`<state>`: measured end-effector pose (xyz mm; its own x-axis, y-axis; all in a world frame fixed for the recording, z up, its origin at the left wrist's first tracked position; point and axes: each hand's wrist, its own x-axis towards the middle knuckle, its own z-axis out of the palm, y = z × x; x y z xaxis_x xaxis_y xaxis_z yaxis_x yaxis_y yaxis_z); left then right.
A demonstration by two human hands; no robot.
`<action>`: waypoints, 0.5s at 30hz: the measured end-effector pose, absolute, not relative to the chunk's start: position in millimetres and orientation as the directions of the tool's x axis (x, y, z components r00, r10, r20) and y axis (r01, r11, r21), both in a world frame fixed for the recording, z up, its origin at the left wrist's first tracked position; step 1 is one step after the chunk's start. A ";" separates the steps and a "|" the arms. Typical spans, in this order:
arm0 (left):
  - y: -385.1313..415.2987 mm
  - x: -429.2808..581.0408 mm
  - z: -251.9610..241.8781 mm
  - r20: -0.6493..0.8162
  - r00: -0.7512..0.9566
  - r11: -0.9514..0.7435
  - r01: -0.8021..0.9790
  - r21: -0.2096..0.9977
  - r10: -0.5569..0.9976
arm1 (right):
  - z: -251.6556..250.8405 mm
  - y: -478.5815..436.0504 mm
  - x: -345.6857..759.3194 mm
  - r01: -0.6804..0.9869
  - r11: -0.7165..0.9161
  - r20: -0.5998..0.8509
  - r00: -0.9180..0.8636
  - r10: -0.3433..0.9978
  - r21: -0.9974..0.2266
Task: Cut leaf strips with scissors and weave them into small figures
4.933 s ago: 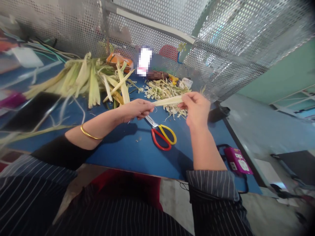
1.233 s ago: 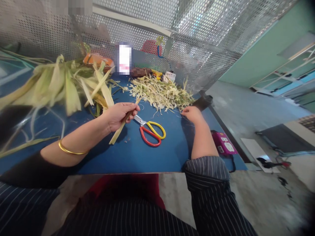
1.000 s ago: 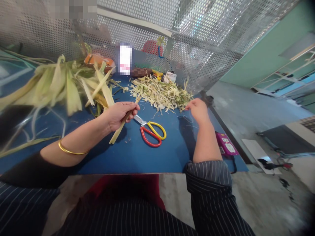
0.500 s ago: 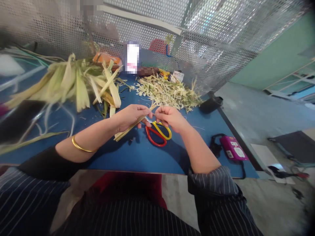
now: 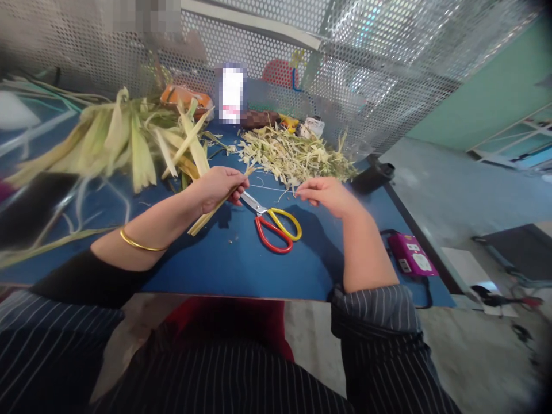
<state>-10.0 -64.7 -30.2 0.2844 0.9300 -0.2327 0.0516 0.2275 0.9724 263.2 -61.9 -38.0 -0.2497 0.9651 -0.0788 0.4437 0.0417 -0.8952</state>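
Note:
My left hand (image 5: 221,188) is closed around a folded bundle of corn husk (image 5: 205,222), its frayed tip poking out past the fingers and its wide end hanging toward me. A thin pale thread (image 5: 272,188) stretches from near that tip across to my right hand (image 5: 326,195), whose thumb and fingertips pinch its other end. Below and between the hands lie scissors (image 5: 260,211) with one red and one yellow handle, flat on the blue table (image 5: 241,270). My left fingers partly cover the blade tips.
Long corn husks (image 5: 116,138) are heaped at the left. A pile of husk scraps (image 5: 297,158) lies at the back, before a perforated metal screen (image 5: 267,34). A black cylinder (image 5: 374,177) and a purple packet (image 5: 411,254) are on the right.
My hands have drawn apart, the right one moving right and slightly up, and the thread now spans the gap. My left hand moved a little left with the husk bundle.

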 end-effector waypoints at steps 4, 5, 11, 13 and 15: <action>-55.6 -18.4 -31.2 -0.191 0.235 0.181 0.065 0.981 0.953 | -50.8 -49.5 297.7 0.508 -0.028 -0.083 -0.085 0.993 -0.861; -53.4 -20.0 -32.6 -0.187 0.224 0.174 0.074 0.982 0.956 | -54.3 -47.4 303.4 0.528 -0.045 -0.086 -0.053 0.995 -0.848; -45.5 -24.9 -39.8 -0.180 0.183 0.153 0.151 0.977 0.967 | -50.4 -47.8 310.6 0.897 -0.190 0.270 0.313 0.911 -0.399; -46.1 -25.0 -38.1 -0.188 0.186 0.155 0.174 0.972 0.964 | -39.1 -56.2 301.1 0.959 -0.214 0.480 0.279 0.832 -0.186; -47.7 -25.1 -34.8 -0.208 0.197 0.169 0.197 0.966 0.958 | -29.3 -70.8 283.8 0.985 -0.090 0.515 0.152 0.843 -0.144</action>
